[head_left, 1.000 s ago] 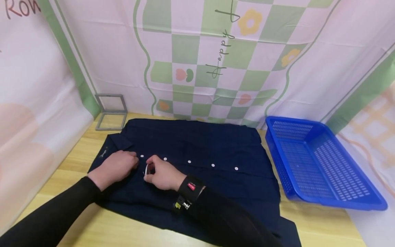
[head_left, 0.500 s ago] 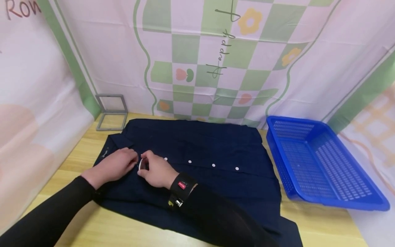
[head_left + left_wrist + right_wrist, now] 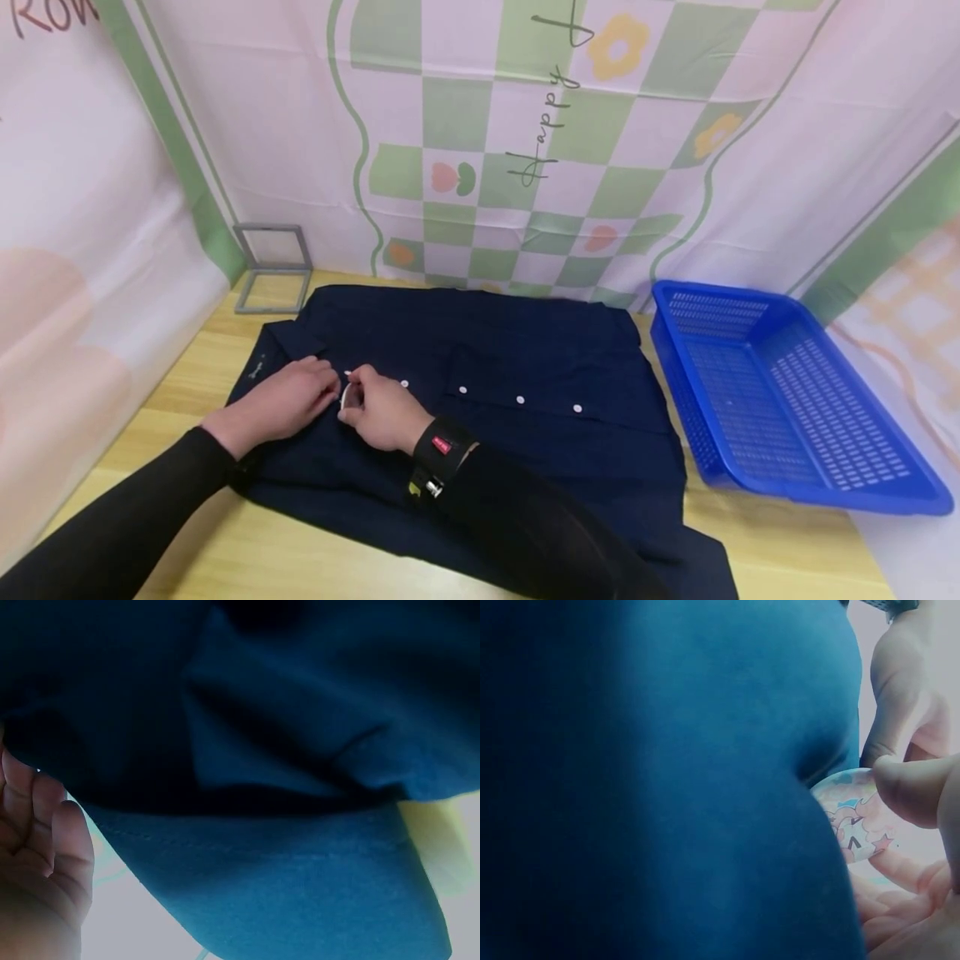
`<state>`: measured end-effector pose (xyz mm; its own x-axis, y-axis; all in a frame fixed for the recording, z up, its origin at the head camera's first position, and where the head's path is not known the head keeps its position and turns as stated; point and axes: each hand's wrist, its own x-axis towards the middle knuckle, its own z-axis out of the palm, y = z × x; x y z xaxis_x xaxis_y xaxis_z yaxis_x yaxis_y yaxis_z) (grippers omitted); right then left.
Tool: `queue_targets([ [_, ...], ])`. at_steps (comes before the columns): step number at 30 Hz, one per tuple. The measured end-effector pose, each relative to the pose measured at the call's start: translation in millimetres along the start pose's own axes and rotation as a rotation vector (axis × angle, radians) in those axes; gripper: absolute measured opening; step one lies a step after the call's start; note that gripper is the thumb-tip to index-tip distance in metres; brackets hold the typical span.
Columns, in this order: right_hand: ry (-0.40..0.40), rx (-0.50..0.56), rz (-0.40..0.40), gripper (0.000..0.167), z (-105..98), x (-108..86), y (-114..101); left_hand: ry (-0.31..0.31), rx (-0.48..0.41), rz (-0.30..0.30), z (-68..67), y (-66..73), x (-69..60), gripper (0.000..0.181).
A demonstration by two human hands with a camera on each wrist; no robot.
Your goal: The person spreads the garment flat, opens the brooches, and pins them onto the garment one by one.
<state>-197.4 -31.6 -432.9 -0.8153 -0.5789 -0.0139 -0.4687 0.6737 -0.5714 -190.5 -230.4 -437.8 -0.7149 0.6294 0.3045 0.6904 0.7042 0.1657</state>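
A navy button-up shirt [image 3: 525, 354] lies flat on the wooden table, its collar at the left and white buttons [image 3: 462, 390] along the front. Near the collar, my left hand [image 3: 288, 400] pinches the shirt cloth, which bulges up in the left wrist view. Close beside it, my right hand [image 3: 386, 412] holds a round badge [image 3: 855, 825] between thumb and fingers. Pink cartoon figures and a star show on the badge's face, and part of its edge is covered by cloth in the right wrist view. The badge's back is hidden.
A blue plastic basket [image 3: 720, 475] stands to the right of the shirt. At the back left corner is a grey hinged frame [image 3: 273, 269]. Patterned fabric [image 3: 517, 167] hangs behind and at both sides. Wooden tabletop [image 3: 176, 387] shows around the shirt.
My right hand has moved left with the badge, right up to my left hand. My left hand has shifted only slightly. The white button beside them was hidden, then partly showed again.
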Motion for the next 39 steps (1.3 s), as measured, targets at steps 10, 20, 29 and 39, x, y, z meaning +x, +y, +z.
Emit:
queue_targets([
  [10,0.006,-0.021,-0.025,0.049,-0.2,0.6,-1.4,0.02,0.019,0.004,-2.1,2.7,0.9,0.02],
  [20,0.074,-0.034,0.019,0.041,2.9,1.9,-4.1,0.028,0.017,-0.007,-2.2,5.1,0.4,0.019],
  [29,0.174,-0.012,0.013,0.042,8.5,0.0,-6.7,0.038,-0.029,-0.065,-3.5,8.3,-1.0,0.019],
  [39,0.229,0.028,0.02,0.042,12.2,-0.7,-7.8,-0.007,-0.151,-0.224,-4.5,9.4,-1.2,0.012],
])
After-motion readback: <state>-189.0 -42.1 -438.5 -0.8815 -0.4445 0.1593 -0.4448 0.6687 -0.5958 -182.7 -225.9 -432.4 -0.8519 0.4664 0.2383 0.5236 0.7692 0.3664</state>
